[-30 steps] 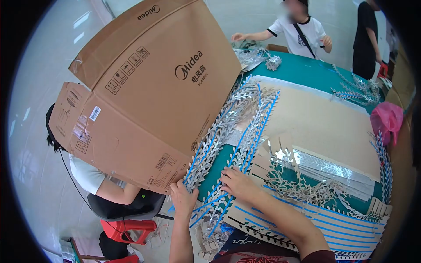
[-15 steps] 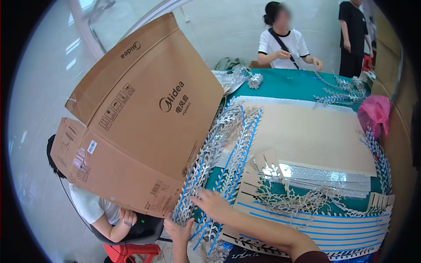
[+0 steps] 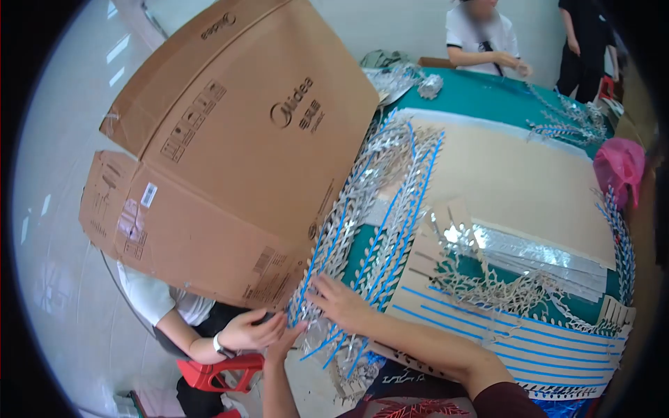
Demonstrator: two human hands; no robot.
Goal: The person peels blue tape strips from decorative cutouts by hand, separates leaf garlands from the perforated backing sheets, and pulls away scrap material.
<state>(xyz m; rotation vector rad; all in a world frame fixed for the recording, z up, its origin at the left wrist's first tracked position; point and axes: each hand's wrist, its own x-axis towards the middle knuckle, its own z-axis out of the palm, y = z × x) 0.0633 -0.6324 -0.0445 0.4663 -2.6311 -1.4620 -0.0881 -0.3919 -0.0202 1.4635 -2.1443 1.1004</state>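
Observation:
Long silver leaf strips with blue lines (image 3: 338,240) lie in a bundle along the cardboard box's right edge. My right hand (image 3: 339,301) rests over the lower part of this bundle, its fingers spread. At the near end of the strips is my left hand (image 3: 284,341), partly behind a co-worker's hand (image 3: 252,330) that wears a wrist band; its fingers are too hidden to tell what they hold. More blue-lined leaf strips (image 3: 411,209) run beside the bundle, to its right.
A large cardboard box (image 3: 230,160) stands at the left, hiding most of the co-worker. Beige sheets (image 3: 516,181), tangled cut-outs (image 3: 488,285) and a blue-striped sheet (image 3: 502,348) cover the green table (image 3: 481,90). A pink bag (image 3: 619,166) is at the right; two people stand or sit beyond.
The co-worker's hand has come out from under the box to beside my left hand. My right hand has moved to the left over the leaf bundle. The view has shifted.

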